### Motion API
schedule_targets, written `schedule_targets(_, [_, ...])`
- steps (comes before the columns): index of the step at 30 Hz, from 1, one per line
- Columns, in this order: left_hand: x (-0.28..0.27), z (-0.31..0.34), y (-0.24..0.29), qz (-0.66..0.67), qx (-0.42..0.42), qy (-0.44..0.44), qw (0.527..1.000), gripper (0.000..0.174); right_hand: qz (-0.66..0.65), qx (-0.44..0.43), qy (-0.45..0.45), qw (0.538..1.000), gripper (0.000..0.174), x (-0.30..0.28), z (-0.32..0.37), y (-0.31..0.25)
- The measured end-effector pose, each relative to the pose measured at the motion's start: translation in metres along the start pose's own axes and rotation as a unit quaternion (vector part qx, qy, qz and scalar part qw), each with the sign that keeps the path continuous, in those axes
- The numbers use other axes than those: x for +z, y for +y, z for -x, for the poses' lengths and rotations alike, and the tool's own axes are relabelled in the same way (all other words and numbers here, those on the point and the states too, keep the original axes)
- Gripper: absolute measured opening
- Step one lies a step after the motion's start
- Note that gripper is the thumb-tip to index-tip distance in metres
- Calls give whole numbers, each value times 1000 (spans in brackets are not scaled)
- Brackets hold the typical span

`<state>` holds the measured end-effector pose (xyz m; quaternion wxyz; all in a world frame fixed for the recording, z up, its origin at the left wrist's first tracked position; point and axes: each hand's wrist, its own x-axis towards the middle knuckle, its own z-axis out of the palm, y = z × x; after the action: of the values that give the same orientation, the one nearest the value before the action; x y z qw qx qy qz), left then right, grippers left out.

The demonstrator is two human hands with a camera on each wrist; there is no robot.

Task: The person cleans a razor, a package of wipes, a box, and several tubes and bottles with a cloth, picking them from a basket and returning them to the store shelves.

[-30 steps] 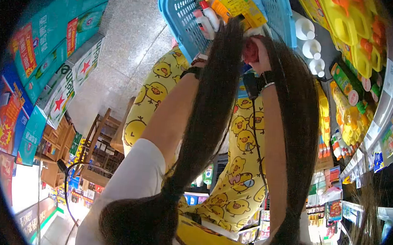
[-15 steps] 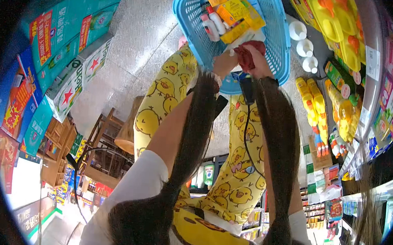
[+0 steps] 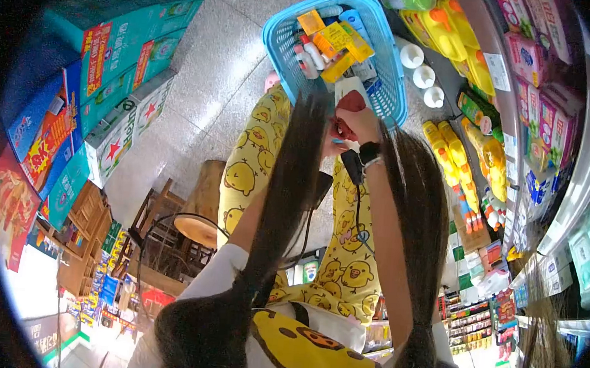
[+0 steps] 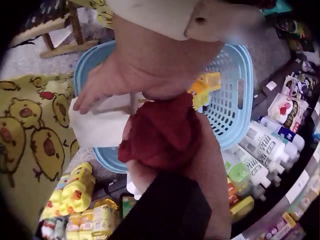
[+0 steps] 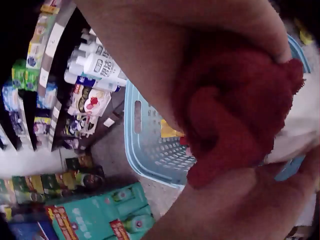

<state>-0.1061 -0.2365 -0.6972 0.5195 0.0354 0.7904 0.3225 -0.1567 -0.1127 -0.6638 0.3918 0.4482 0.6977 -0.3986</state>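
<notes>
My right hand [image 3: 362,125] grips a bunched dark red cloth [image 4: 162,132] near the close rim of a light blue plastic basket [image 3: 269,38]. My left hand [image 4: 135,70] is right beside it, its fingers lying over a white, flat-sided package [image 4: 95,125]. In the right wrist view the cloth [image 5: 235,110] covers much of the right palm, and the package [image 5: 306,105] shows past its edge. The basket holds yellow boxes [image 3: 334,36] and small white bottles with red or pink parts [image 3: 311,50]. Hair partly hides the left hand in the head view.
White bottles [image 3: 423,77] and yellow bottles [image 3: 457,161] stand right of the basket, below shelves of packages [image 3: 523,53]. Stacked green cartons [image 3: 123,49] line the left. A round wooden stool [image 3: 201,208] is by my leg. Cables hang near my wrists.
Both hands, with the red cloth, have drawn back from over the basket to its near rim. The basket's contents now show more fully as the head view has shifted.
</notes>
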Motion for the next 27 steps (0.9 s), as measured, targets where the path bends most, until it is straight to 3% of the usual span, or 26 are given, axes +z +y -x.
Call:
schedule_targets(3, [3,-10,-7,59,-5,7,998,45,9,11,-6,1000,45,12,-20,19])
schedule_targets(6, [8,-32,-20,128,-7,19,992,45,49,-71,113,990,48,34,-37,38])
schedule_targets(7, [10,-37,-24,149,-9,17,989,45,168,-10,84,982,57,32,-41,29])
schedule_targets(9, [14,-46,-28,186,-14,19,982,45,108,65,157,979,68,45,-35,24])
schedule_targets(11, [17,-56,-30,210,-15,21,977,45,202,41,60,977,92,31,-45,16])
schedule_targets(14, [20,-58,-28,237,-14,25,971,45,192,153,128,961,96,36,-51,2])
schedule_targets(16, [17,-51,-24,248,-19,29,968,44,193,162,100,963,87,30,-51,-1])
schedule_targets(18, [9,-41,-21,271,-21,31,962,44,118,180,-16,976,76,6,-52,-2])
schedule_targets(22, [-10,-13,-26,338,-34,26,940,44,-139,65,-133,979,54,1,-28,21])
schedule_targets(24, [-22,13,-39,406,-52,14,912,44,-174,2,-162,971,43,-5,36,-14])
schedule_targets(25, [-36,30,-38,445,-60,5,894,44,-79,35,-115,990,40,-10,71,-37])
schedule_targets(27, [-77,65,-25,526,-69,-18,847,44,-118,-138,-57,982,37,-24,166,-80])
